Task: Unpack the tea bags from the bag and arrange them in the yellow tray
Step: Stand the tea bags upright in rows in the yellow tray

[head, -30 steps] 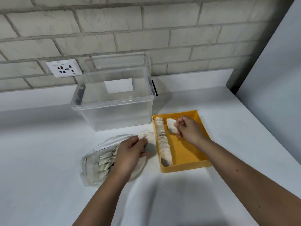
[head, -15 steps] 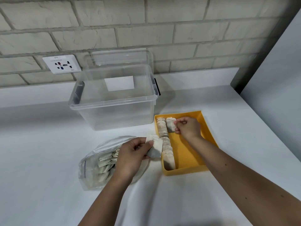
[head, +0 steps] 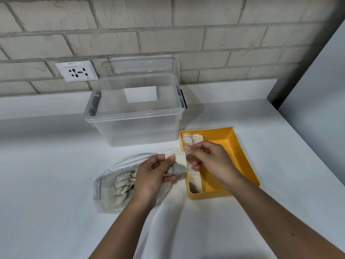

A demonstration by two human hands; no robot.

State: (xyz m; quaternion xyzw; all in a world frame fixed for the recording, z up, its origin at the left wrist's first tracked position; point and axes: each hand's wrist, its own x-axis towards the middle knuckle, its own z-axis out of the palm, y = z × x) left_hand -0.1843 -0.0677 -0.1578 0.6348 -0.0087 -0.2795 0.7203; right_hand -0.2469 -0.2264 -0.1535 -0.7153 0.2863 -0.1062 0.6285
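Observation:
A clear plastic bag [head: 110,191] with several tea bags lies on the white counter, left of the yellow tray [head: 244,161]. My left hand [head: 149,178] is over the bag's mouth and pinches a small stack of tea bags [head: 177,161] beside the tray's left wall. My right hand [head: 212,161] hovers over the tray with curled fingers, its fingertips at the right edge of that stack; motion blur hides whether they pinch it. A row of tea bags [head: 195,179] fills the tray's left side. One more tea bag [head: 197,139] stands at the far end beside the row.
An open clear storage box [head: 134,116] stands behind the bag and tray, against the brick wall. A wall socket [head: 76,71] is at the back left. A grey panel [head: 317,109] borders the counter on the right.
My right hand left a tea bag at the tray's far end and drew back toward my left hand. My left hand lifted its tea bags up and right, toward the tray.

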